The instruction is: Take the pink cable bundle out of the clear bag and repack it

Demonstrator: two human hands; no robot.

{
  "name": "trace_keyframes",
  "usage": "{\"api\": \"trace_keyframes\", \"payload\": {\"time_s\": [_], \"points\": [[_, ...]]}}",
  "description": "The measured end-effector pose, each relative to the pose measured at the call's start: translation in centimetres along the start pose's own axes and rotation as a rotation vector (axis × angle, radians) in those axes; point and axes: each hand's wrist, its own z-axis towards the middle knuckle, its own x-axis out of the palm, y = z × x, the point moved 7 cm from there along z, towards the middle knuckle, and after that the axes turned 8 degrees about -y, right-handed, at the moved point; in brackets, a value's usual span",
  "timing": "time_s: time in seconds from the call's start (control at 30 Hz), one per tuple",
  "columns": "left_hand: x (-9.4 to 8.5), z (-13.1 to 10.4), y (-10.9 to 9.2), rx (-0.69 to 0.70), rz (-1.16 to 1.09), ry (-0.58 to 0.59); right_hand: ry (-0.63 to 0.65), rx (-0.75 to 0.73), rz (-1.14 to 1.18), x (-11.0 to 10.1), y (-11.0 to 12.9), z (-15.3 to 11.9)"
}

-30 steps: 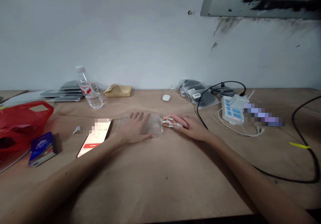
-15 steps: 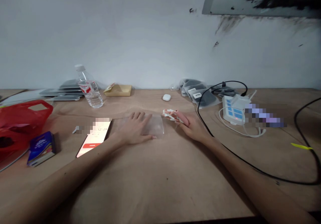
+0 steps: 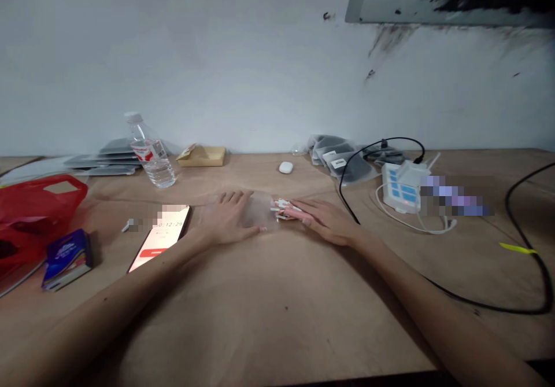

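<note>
Pink bundle (image 3: pixel 297 212) gripped in right hand (image 3: pixel 327 219), nearer spread left hand (image 3: pixel 231 218); phone (image 3: pixel 163 235), cable (image 3: pixel 341 189) nearby.

Both forearms (image 3: pixel 414 291) angle inward, left hand (image 3: pixel 228 220) palm-down, fingers (image 3: pixel 235 198) spread, right hand (image 3: pixel 328 223) curled in a grip.

A pink-and-white bundle (image 3: pixel 287 209) and a colourless, see-through plastic sheet (image 3: pixel 261 203) show against a brown bench (image 3: pixel 260 323), with a red bag (image 3: pixel 43 205) and blue pack (image 3: pixel 67 255) toward its left edge, and a tan box (image 3: pixel 207 157), white case (image 3: pixel 286 168) and grey pouches (image 3: pixel 358 167) near its back edge.
</note>
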Motion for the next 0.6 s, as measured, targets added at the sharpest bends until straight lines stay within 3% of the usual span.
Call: {"api": "trace_keyframes", "payload": {"time_s": [0.27,0.47,0.6], "points": [[0.8,-0.3,-0.5,0.187,-0.029,0.043,0.032,-0.072,-0.048,-0.1,1.9,-0.4],[1.0,-0.2,-0.8,0.136,0.013,0.072,0.009,-0.053,-0.076,0.1,2.8,-0.1],[0.8,-0.2,-0.9,0.136,-0.008,0.078,-0.062,-0.023,-0.143,-0.4,2.1,-0.1]]}}
